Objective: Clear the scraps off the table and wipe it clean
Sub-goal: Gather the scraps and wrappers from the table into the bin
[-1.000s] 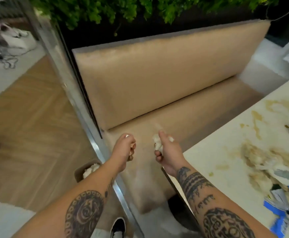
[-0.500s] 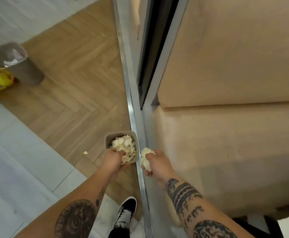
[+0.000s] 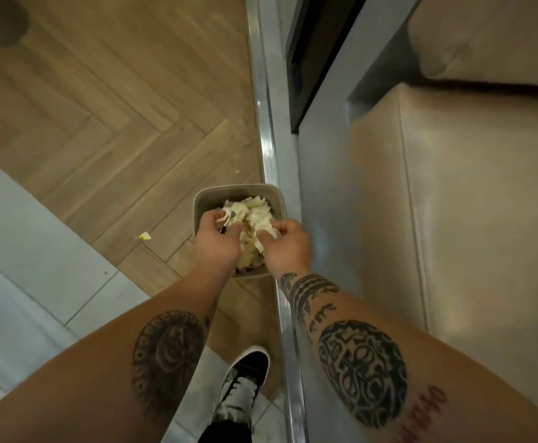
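A small grey waste bin [image 3: 239, 188] stands on the wooden floor against a metal rail, heaped with crumpled white paper scraps [image 3: 254, 211]. Both my hands are over its opening. My left hand [image 3: 218, 241] hovers over the bin's left side, fingers curled round a bit of scrap with something dark in it. My right hand [image 3: 288, 246] is over the bin's right side and pinches a wad of white tissue [image 3: 266, 234] that touches the heap. The table is out of view.
A metal rail [image 3: 266, 139] runs up the middle, with a beige bench seat [image 3: 469, 203] to its right. A small yellow scrap [image 3: 144, 236] lies on the herringbone floor left of the bin. My shoe [image 3: 245, 378] stands on grey tiles below.
My view has swung from the bench and table down to the floor. Both hands have moved down and left, carrying their scraps to the bin opening; the right one crossed the rail.
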Demonstrator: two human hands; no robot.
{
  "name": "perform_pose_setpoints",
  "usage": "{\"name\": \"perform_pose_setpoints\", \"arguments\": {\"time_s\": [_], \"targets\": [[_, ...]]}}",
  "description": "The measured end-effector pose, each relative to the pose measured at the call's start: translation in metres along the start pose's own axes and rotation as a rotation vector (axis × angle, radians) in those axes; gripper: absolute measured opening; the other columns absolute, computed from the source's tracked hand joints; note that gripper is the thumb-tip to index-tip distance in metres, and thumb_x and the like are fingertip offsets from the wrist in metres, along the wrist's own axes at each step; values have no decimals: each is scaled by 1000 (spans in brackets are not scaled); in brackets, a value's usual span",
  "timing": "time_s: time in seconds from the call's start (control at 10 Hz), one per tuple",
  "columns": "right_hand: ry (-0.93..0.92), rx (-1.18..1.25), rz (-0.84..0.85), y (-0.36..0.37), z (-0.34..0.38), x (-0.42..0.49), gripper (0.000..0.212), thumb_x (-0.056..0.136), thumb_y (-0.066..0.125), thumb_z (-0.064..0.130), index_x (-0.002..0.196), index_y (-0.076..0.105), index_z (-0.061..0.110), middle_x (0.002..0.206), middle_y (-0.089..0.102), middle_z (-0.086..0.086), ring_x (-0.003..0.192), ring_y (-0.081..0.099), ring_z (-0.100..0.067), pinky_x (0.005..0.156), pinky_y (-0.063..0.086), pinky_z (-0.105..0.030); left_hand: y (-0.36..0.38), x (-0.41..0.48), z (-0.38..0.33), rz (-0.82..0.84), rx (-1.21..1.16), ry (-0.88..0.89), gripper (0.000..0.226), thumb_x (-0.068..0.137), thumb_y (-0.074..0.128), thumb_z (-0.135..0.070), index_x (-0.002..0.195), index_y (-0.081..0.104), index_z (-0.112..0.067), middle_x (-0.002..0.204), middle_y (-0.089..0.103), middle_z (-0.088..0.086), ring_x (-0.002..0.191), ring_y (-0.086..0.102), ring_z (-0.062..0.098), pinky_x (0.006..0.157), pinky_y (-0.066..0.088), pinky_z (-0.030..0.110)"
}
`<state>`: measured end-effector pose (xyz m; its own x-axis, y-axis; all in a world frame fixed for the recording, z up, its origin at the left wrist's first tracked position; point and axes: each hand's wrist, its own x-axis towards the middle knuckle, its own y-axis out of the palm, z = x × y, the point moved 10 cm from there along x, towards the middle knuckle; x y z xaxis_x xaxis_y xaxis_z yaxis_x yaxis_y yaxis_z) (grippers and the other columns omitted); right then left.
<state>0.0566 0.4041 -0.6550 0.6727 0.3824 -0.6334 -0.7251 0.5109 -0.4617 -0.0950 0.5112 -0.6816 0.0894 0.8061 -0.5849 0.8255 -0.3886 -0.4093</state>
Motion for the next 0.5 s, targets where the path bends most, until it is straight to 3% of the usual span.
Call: {"name": "perform_pose_setpoints", "arguments": {"time_s": [0.1, 0.2, 0.3, 0.4, 0.5], "targets": [[-166, -182, -9, 23, -8, 34, 18, 92, 69, 16, 109, 64, 19, 122, 55, -1, 100, 55, -13, 86, 42, -21, 15, 27, 17, 31, 226, 152, 34, 97, 64, -24, 130, 57, -18, 132, 57, 5, 107, 60, 17, 88, 43, 29], [-372, -632, 251, 82, -26, 57, 42, 94, 61, 13, 136, 56, 12, 146, 42, -12, 124, 51, -26, 102, 42, -28, 52, 49, 56, 236, 553, 204, 47, 98, 58, -25, 144, 50, -21, 162, 23, 12, 142, 35, 37, 116, 34, 44], [-410, -1082, 559, 126, -59, 67, 50, 98, 54, 14, 146, 43, 5, 153, 36, -19, 136, 43, -28, 112, 37, -33, 83, 62, 94, 409, 877, 142, 61, 97, 54, -28, 154, 31, -26, 166, -2, 14, 152, 6, 43, 122, 20, 52], [-345, -1283, 680, 133, -74, 72, 38, 102, 50, 13, 138, 52, 1, 145, 49, -19, 132, 49, -31, 107, 39, -35, 106, 76, 120, 556, 1019, 32, 66, 98, 52, -33, 156, 21, -26, 166, -2, 16, 152, 5, 42, 118, 28, 51], [-314, -1138, 542, 121, -59, 78, 34, 101, 48, 16, 132, 58, 4, 135, 57, -19, 124, 55, -36, 97, 46, -37, 104, 76, 110, 565, 1072, 26, 67, 99, 51, -38, 157, 21, -27, 166, 3, 16, 150, 14, 41, 115, 31, 49]]}}
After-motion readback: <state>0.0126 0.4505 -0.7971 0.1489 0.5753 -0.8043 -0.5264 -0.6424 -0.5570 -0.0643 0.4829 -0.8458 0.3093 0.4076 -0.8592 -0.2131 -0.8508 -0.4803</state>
